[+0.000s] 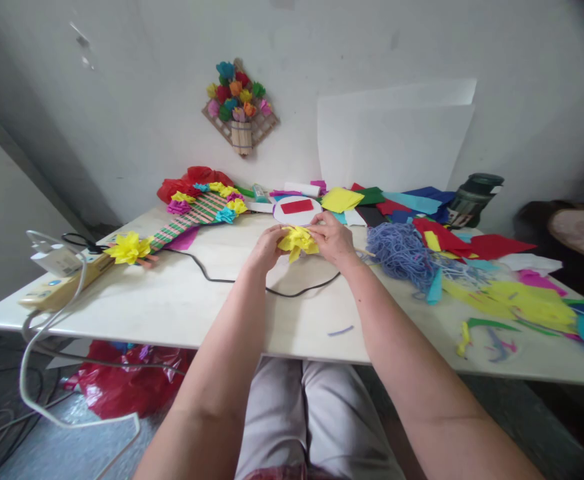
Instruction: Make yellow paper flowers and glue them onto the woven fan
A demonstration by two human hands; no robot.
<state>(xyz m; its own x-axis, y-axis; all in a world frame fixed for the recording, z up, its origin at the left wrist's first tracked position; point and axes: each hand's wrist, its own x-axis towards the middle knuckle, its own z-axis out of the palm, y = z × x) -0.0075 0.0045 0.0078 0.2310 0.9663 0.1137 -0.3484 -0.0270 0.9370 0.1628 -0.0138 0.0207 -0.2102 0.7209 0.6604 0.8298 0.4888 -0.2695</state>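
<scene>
Over the middle of a pale table, yellow paper flower pinched from both sides: left hand fingertips pressed to its left edge, right hand fingers closed on its right. Black cable just nearer. Right, blue yarn; far left, flower-trimmed stick weave.

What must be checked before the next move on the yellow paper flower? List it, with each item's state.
1. Both hands on the yellow paper flower: left hand and right hand pinch it, ok.
2. Flower held clear of the black cable: ok.
3. Blue yarn apart from the right hand: ok.
4. Bare table under the hands: ok.
5. Flower's underside finished: cannot tell, hidden.
</scene>
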